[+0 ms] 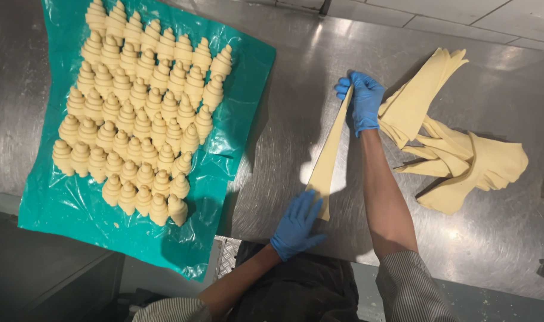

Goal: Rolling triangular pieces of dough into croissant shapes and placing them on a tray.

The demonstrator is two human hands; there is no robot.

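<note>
Stretching between gloved left hand [297, 225] and right hand [362, 101], fingers pinching each end: dough strip [330, 152], tips hidden.

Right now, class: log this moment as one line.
left hand: holds dough strip near end | right hand: holds far end | croissants: on green sheet

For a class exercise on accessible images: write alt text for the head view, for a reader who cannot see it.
Two blue-gloved hands stretch a long triangle of dough over a steel table, the right hand holding the far end, the left hand the near end. A pile of cut dough pieces lies to the right; rows of shaped croissants sit on a green plastic sheet to the left.
</note>
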